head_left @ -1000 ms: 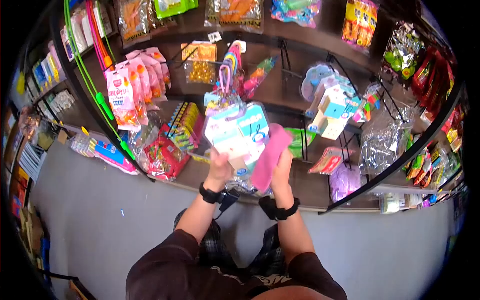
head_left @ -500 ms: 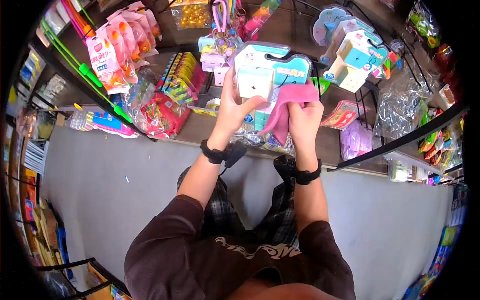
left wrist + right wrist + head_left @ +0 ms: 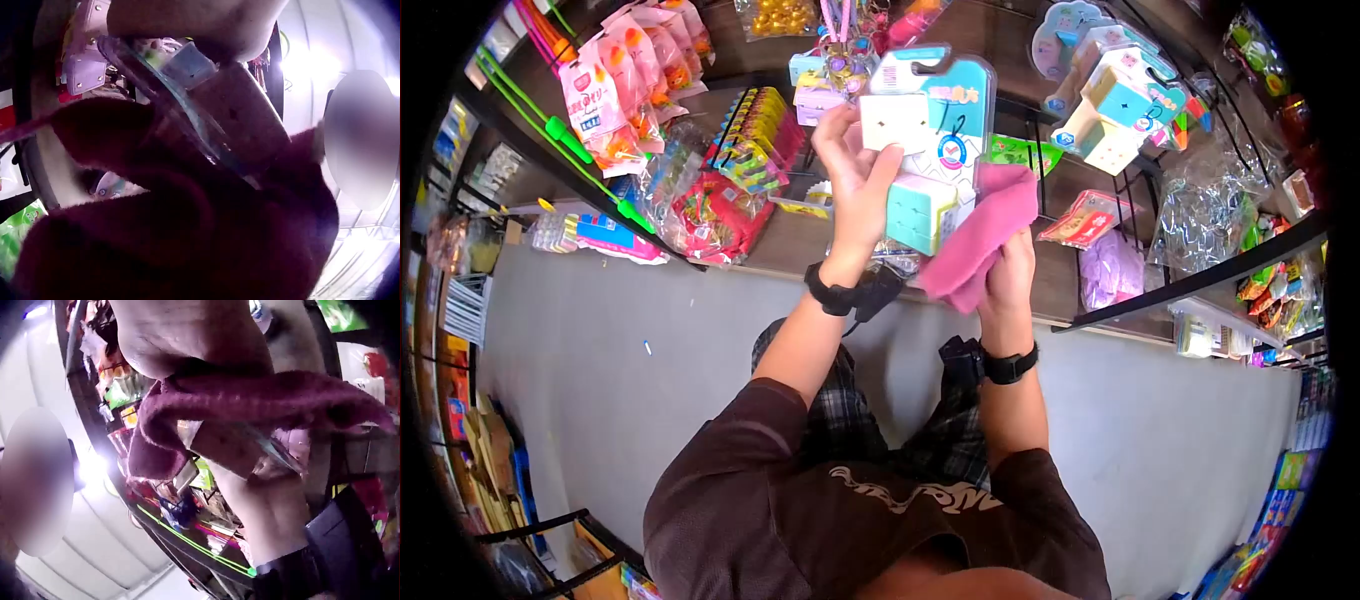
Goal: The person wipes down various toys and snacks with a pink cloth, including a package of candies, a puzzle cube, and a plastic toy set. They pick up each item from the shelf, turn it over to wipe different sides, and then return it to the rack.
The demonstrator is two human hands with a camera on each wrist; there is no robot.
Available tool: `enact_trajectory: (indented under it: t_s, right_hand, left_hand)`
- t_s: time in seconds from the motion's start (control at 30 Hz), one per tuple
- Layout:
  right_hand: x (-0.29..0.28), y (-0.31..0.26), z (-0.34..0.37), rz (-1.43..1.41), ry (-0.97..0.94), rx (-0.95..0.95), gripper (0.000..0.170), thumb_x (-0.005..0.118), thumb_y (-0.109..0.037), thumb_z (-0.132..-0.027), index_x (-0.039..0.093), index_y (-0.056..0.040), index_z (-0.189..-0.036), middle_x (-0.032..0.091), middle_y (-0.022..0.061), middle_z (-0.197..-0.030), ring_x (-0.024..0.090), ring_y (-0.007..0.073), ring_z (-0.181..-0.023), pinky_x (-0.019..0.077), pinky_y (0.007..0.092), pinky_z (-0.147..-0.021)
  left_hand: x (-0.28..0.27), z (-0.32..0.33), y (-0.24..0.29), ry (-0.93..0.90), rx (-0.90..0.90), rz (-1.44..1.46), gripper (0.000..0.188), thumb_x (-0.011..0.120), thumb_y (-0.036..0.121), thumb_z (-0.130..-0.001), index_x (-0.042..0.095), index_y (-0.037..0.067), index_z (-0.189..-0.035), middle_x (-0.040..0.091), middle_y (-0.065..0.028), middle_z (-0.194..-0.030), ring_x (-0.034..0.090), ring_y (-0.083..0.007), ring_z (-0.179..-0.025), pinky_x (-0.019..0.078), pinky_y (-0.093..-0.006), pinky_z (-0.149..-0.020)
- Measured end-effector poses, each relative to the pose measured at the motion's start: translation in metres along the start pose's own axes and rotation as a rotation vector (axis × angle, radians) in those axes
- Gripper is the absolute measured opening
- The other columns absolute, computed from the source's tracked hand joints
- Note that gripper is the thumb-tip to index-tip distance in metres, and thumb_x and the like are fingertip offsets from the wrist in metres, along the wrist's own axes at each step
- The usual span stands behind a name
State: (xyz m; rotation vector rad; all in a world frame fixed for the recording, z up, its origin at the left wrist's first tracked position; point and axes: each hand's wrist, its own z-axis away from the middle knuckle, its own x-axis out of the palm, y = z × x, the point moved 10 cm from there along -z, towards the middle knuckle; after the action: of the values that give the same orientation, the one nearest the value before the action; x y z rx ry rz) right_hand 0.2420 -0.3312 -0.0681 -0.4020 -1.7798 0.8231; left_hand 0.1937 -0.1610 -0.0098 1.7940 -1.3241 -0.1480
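Observation:
A clear blister pack (image 3: 968, 95) with a blue-and-white backing card, a white cube and a teal-sided puzzle cube is held up in front of the shelf. My left hand (image 3: 858, 195) grips it by its left side, with the thumb across the front near the white cube. In my right hand (image 3: 1012, 275) is a pink cloth (image 3: 985, 235), bunched at the pack's lower right edge. The cloth (image 3: 156, 244) fills the lower part of the left wrist view and overlaps the pack. The right wrist view shows the cloth (image 3: 250, 400) draped below the fingers.
More cube packs (image 3: 1115, 105) hang on a hook at the right. Pink snack bags (image 3: 605, 105) and green cords (image 3: 565, 135) hang at the left. A red package (image 3: 715, 215) lies low on the shelf (image 3: 790, 255). A black curved rail (image 3: 1190, 285) crosses the right side.
The head view has tilted down, so the shelf sits higher. The pack has turned to show its teal-sided cube more fully. The cloth has moved from over the card to the lower right edge.

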Motion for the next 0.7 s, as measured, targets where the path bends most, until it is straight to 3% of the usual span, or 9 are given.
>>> enact_trajectory:
  t_s: [0.1, 0.13, 0.23, 0.3, 0.33, 0.37, 0.5, 0.57, 0.7]
  right_hand:
    - [-0.013, 0.007, -0.002, -0.019, 0.101, -0.002, 0.024, 0.049, -0.014, -0.089, 0.05, -0.0044, -0.111, 0.056, 0.0047, -0.102, 0.055, 0.0127, -0.089, 0.047, 0.0276, -0.076]
    - [-0.016, 0.008, -0.002, -0.019, 0.104, -0.007, 0.024, 0.049, -0.014, -0.089, 0.05, -0.0044, -0.111, 0.056, 0.0047, -0.102, 0.055, 0.0127, -0.089, 0.047, 0.0276, -0.076]
    - [-0.022, 0.016, -0.001, 0.073, 0.021, -0.024, 0.038, 0.046, -0.019, -0.091, 0.039, -0.0016, -0.124, 0.051, 0.0093, -0.114, 0.053, 0.0191, -0.101, 0.0452, 0.0318, -0.085]
    - [-0.027, 0.021, 0.0, 0.406, -0.063, -0.04, 0.034, 0.051, -0.017, -0.087, 0.044, -0.0019, -0.117, 0.053, 0.0053, -0.107, 0.051, 0.014, -0.097, 0.0431, 0.028, -0.082]
    - [-0.003, -0.001, 0.009, 0.462, -0.005, -0.239, 0.033, 0.049, -0.013, -0.088, 0.043, -0.0003, -0.117, 0.051, 0.0064, -0.11, 0.049, 0.0154, -0.102, 0.0407, 0.0296, -0.086]
    - [0.006, 0.0, 0.012, 0.462, -0.002, -0.242, 0.033, 0.049, -0.013, -0.088, 0.043, -0.0003, -0.117, 0.051, 0.0064, -0.11, 0.049, 0.0154, -0.102, 0.0407, 0.0296, -0.086]
    - [0.026, -0.007, 0.025, 0.58, -0.12, -0.339, 0.028, 0.046, -0.003, -0.085, 0.047, 0.0003, -0.113, 0.05, 0.0084, -0.11, 0.048, 0.0171, -0.103, 0.0393, 0.031, -0.088]
    - [0.031, -0.003, 0.029, 0.721, -0.201, -0.316, 0.039, 0.047, -0.011, -0.089, 0.039, 0.0014, -0.126, 0.047, 0.0092, -0.121, 0.046, 0.0173, -0.11, 0.0381, 0.0311, -0.092]
    - [0.024, 0.007, 0.022, 0.65, -0.17, -0.222, 0.033, 0.051, -0.005, -0.083, 0.045, 0.0005, -0.115, 0.05, 0.0088, -0.11, 0.048, 0.0172, -0.103, 0.0391, 0.0313, -0.088]
  left_hand:
    - [0.016, 0.007, -0.018, -0.175, -0.247, 0.05, 0.068, 0.057, 0.0, -0.081, 0.019, 0.005, -0.137, 0.03, -0.0149, -0.133, 0.04, -0.0157, -0.114, 0.0394, -0.0279, -0.09]
    - [0.024, 0.01, -0.011, -0.207, -0.258, 0.024, 0.077, 0.066, 0.005, -0.075, 0.021, 0.003, -0.138, 0.035, -0.0145, -0.131, 0.042, -0.0158, -0.113, 0.0381, -0.029, -0.091]
    - [0.047, 0.02, 0.007, -0.411, -0.043, -0.075, 0.093, 0.073, 0.013, -0.069, 0.015, 0.002, -0.139, 0.037, -0.0137, -0.13, 0.04, -0.0184, -0.116, 0.0339, -0.0313, -0.095]
    - [0.049, 0.019, 0.008, -0.405, -0.085, -0.008, 0.1, 0.076, 0.016, -0.064, 0.013, 0.001, -0.14, 0.033, -0.014, -0.134, 0.034, -0.0219, -0.122, 0.0273, -0.0323, -0.101]
    - [0.049, 0.019, 0.003, -0.386, -0.175, 0.066, 0.099, 0.075, 0.017, -0.064, 0.013, 0.0, -0.139, 0.028, -0.0145, -0.137, 0.03, -0.0229, -0.125, 0.0259, -0.0327, -0.102]
    - [0.048, 0.019, -0.003, -0.365, -0.267, 0.14, 0.098, 0.074, 0.017, -0.064, 0.013, 0.0, -0.139, 0.023, -0.015, -0.14, 0.026, -0.024, -0.128, 0.0245, -0.0331, -0.102]
    - [0.037, 0.02, -0.001, -0.344, -0.05, 0.179, 0.097, 0.068, 0.029, -0.066, 0.011, 0.003, -0.14, 0.019, -0.0168, -0.142, 0.022, -0.0281, -0.131, 0.0213, -0.0384, -0.104]
    - [0.04, 0.021, 0.003, -0.331, -0.043, 0.179, 0.099, 0.067, 0.035, -0.067, 0.009, 0.004, -0.14, 0.017, -0.0166, -0.143, 0.02, -0.0286, -0.132, 0.0186, -0.0391, -0.105]
    - [0.036, 0.021, 0.006, -0.332, 0.038, 0.193, 0.1, 0.067, 0.036, -0.065, 0.009, 0.003, -0.14, 0.016, -0.0148, -0.144, 0.019, -0.0276, -0.132, 0.0199, -0.0384, -0.104]
